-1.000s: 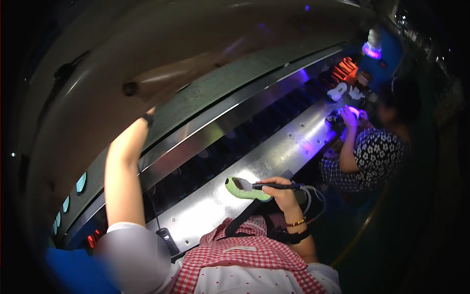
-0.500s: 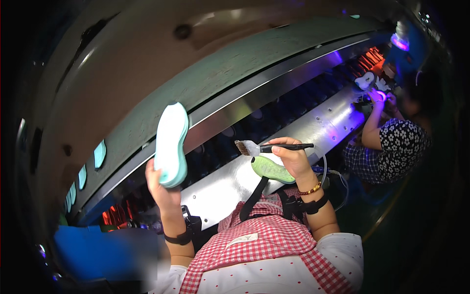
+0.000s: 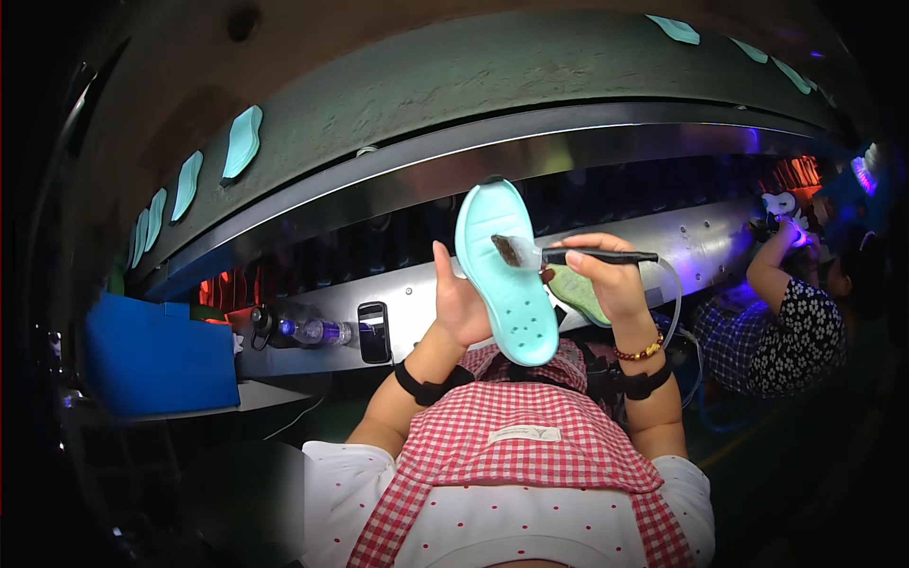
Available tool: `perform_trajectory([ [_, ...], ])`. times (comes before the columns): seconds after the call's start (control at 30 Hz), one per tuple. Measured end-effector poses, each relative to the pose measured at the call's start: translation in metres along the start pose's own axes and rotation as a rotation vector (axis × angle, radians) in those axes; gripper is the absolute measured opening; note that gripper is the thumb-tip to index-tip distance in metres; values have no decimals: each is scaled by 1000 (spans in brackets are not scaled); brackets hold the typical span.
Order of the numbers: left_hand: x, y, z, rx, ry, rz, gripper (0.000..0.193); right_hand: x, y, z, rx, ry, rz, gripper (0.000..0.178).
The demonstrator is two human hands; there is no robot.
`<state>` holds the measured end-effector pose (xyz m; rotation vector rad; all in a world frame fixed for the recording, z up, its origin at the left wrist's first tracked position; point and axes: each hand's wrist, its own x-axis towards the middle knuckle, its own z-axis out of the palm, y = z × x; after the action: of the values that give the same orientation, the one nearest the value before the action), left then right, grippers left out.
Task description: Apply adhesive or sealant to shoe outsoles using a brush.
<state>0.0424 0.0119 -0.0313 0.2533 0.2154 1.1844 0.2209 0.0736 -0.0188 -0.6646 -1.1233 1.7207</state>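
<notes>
A mint-green shoe sole (image 3: 500, 284) stands tilted in front of me, with several small holes near its lower end and a dark patch at its top tip. My left hand (image 3: 462, 308) supports it from the left edge, thumb up and the other fingers hidden behind it. Between the fingers of my right hand (image 3: 611, 286) is a brush (image 3: 592, 256) with a black handle and a thin tube trailing from its end. Its brown bristles are at the upper middle of the sole's face. Behind my right hand a yellow-green sole (image 3: 579, 293) is partly hidden.
Several mint soles (image 3: 243, 142) lie on the dark green conveyor belt (image 3: 454, 80) beyond a metal rail. A phone (image 3: 374, 331) and a bottle (image 3: 317, 331) are on the metal bench (image 3: 417, 298), near a blue box (image 3: 161, 355). At right sits another person (image 3: 786, 331).
The mint sole has moved right and closer, its face now turned up with the holes showing. The brush has come over it. My view has swung, bringing the phone and bottle into sight.
</notes>
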Motion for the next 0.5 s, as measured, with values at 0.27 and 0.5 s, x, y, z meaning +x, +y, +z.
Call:
perform_trajectory([
  [0.27, 6, -25, -24, -12, 199, 125, 76, 13, 10, 35, -433, 51, -75, 15],
  [0.5, -5, 1, -37, 104, 330, 201, 79, -33, -16, 36, -887, -431, -324, 14],
])
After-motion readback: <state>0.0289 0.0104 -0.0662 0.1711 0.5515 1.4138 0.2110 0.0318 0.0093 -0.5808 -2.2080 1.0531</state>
